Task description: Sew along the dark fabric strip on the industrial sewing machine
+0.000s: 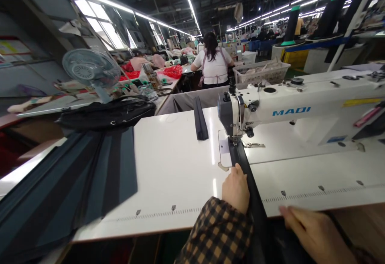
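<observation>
A long black fabric strip runs from under the presser foot of a white sewing machine down over the table's front edge. My left hand, in a checked sleeve, is closed on the strip just in front of the needle area, fingertips at its left side. My right hand is at the front edge, right of the strip and slightly blurred. Its fingers look pressed together; what they hold, if anything, I cannot make out. A folded dark fabric piece lies left of the machine head.
The white sewing table has a printed ruler along its front. Dark fabric panels and a black bag-like item cover its left side. Behind stand a fan, a seated person and a pale basket.
</observation>
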A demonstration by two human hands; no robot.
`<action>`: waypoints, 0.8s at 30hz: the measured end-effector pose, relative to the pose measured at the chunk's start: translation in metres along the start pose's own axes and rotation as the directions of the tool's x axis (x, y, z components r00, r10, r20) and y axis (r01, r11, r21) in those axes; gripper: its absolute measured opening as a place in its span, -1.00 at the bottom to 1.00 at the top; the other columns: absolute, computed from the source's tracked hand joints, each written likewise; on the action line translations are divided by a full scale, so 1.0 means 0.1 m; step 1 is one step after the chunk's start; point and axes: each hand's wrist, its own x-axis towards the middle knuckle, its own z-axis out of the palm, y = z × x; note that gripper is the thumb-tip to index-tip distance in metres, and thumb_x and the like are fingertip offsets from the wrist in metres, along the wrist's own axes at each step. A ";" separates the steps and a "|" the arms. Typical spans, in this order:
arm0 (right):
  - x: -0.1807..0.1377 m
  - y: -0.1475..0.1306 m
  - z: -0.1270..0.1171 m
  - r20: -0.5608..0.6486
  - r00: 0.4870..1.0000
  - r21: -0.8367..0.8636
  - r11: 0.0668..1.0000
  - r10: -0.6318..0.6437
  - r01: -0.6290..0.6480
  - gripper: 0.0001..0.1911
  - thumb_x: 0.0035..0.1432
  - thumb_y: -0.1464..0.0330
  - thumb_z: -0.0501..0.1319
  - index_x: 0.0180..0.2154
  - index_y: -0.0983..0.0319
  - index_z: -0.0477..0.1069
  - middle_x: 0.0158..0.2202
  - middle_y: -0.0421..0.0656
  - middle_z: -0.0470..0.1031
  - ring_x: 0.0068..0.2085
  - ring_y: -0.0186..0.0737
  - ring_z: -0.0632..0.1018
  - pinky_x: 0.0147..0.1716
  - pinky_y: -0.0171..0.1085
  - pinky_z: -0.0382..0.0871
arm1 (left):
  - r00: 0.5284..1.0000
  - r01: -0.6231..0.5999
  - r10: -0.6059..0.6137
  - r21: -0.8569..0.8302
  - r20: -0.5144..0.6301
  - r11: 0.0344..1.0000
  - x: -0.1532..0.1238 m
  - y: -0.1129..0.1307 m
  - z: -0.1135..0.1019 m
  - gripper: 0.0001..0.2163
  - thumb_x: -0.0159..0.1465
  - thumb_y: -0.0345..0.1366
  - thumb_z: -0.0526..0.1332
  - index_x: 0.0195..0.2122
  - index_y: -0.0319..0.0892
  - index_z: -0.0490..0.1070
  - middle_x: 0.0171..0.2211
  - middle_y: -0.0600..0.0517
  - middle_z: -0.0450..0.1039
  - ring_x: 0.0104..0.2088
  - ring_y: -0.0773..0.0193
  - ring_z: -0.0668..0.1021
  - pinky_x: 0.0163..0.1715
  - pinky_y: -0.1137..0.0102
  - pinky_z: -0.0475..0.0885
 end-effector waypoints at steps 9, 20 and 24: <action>0.96 -0.06 0.21 -0.013 0.915 -0.537 0.774 -0.404 0.334 -0.45 0.22 0.29 -0.11 0.18 0.41 -0.11 0.20 0.04 -0.03 0.20 -0.06 0.00 0.09 0.07 0.07 | 1.000 0.003 -0.003 -0.054 0.002 0.999 0.00 -0.06 0.08 -0.63 0.28 -0.41 -0.10 0.10 -0.41 0.07 -0.20 -0.18 0.35 -0.31 0.13 0.52 -0.39 0.31 0.44; 1.03 -0.10 0.05 0.090 0.874 -0.427 0.774 -0.478 0.468 -0.46 0.20 0.35 -0.07 0.19 0.32 -0.12 0.21 -0.07 -0.04 0.20 -0.13 0.02 0.09 -0.09 0.19 | 0.989 -0.057 0.039 -0.125 -0.145 0.991 -0.05 -0.09 0.23 -0.63 0.27 -0.43 -0.12 0.11 -0.37 0.07 -0.24 -0.15 0.37 -0.33 0.18 0.50 -0.38 0.33 0.46; 1.07 -0.10 0.00 0.155 0.845 -0.397 0.750 -0.513 0.528 -0.47 0.19 0.36 -0.04 0.18 0.26 -0.08 0.21 -0.12 -0.02 0.20 -0.14 0.03 0.09 -0.08 0.18 | 0.989 -0.062 0.041 -0.147 -0.143 0.987 -0.07 -0.08 0.25 -0.61 0.25 -0.46 -0.10 0.12 -0.35 0.06 -0.18 -0.19 0.35 -0.29 0.18 0.50 -0.34 0.33 0.45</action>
